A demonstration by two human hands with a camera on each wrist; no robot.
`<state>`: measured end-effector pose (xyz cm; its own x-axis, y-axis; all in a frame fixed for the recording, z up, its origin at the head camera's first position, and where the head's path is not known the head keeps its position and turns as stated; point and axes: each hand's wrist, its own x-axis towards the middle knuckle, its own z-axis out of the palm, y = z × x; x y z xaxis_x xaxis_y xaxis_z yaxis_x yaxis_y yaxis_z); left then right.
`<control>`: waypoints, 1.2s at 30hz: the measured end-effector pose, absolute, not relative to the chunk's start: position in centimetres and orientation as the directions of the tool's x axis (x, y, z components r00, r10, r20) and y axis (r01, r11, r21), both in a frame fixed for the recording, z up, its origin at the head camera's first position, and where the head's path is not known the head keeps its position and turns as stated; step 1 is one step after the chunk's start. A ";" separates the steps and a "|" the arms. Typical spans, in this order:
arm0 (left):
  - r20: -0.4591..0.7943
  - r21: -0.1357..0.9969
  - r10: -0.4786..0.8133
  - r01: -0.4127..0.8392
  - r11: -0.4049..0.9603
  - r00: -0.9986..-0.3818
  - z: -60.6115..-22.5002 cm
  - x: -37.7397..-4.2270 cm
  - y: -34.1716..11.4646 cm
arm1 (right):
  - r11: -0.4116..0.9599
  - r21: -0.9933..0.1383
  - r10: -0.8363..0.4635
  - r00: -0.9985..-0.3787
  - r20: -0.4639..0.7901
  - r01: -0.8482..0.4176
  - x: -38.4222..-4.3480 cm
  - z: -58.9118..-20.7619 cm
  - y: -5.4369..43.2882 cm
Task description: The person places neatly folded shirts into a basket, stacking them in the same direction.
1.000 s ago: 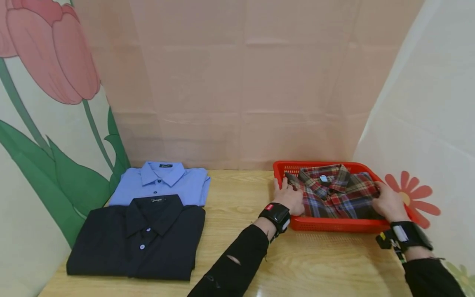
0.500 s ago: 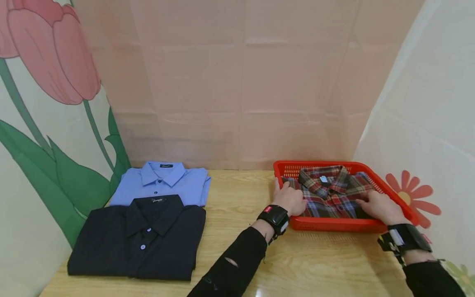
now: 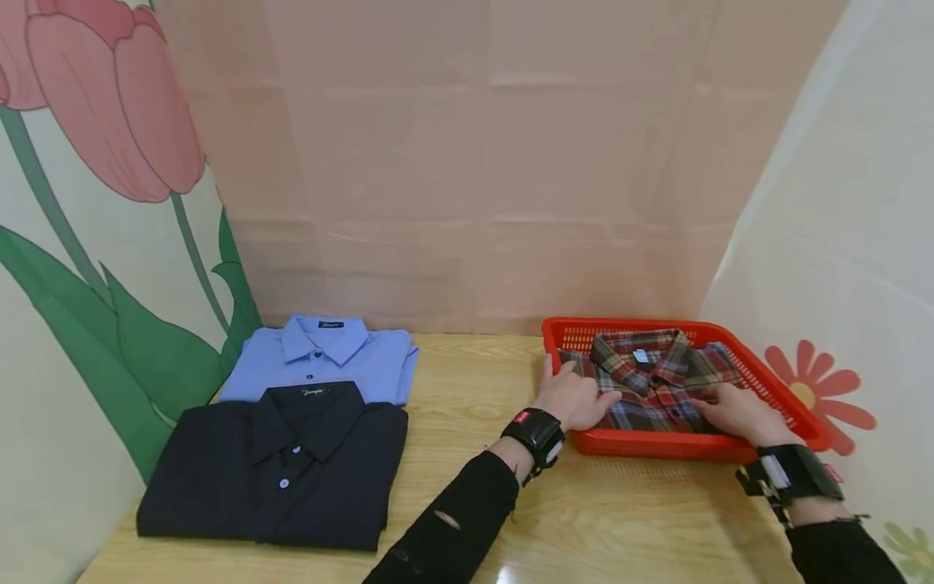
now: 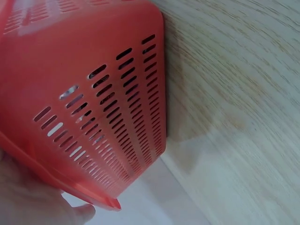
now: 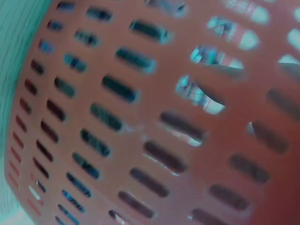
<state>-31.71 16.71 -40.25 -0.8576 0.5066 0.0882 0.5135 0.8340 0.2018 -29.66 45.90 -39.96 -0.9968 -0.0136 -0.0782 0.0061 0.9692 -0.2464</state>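
A folded plaid shirt (image 3: 674,397), mostly red, blue and brown, lies collar up inside a red slotted basket (image 3: 657,444) at the right. My left hand (image 3: 572,399) reaches over the basket's left side, thumb spread onto the shirt. In the left wrist view, this hand (image 4: 35,201) is at the rim of the basket (image 4: 105,112), partly out of frame. Inside the right part of the basket, my right hand (image 3: 746,412) rests on the shirt with its fingers loosely extended. The right wrist view is filled by the basket wall (image 5: 136,140), plaid cloth showing through its slots.
On the left of the wooden table (image 3: 584,519), a folded black shirt (image 3: 212,478) lies in front of a folded light blue shirt (image 3: 255,365) and overlaps it. A pinkish sheet (image 3: 409,162) hangs behind; printed side sheets (image 3: 839,243) flank the table.
My right hand has moved left, from the basket's right edge onto the shirt, whose sides now lie flatter. My left hand has stayed at the left rim while its thumb spreads to the right.
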 end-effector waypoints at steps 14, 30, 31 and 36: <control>0.184 0.156 0.648 0.672 0.723 -0.739 -40.2 -31.9 12.8 | 0.973 -0.227 -0.022 -0.998 0.053 -0.034 -28.1 -39.1 41.6; 0.247 0.262 0.627 0.674 0.691 -0.739 -40.0 -31.1 3.0 | 0.948 -0.311 -0.041 -0.994 0.098 -0.070 -25.8 -38.6 34.9; 0.254 0.261 0.622 0.672 0.693 -0.741 -40.0 -30.9 2.4 | 0.947 -0.312 -0.044 -0.994 0.099 -0.073 -25.8 -38.6 34.7; 0.283 0.264 0.604 0.666 0.698 -0.745 -39.9 -29.8 -1.0 | 0.947 -0.311 -0.047 -0.994 0.094 -0.074 -25.7 -38.9 34.4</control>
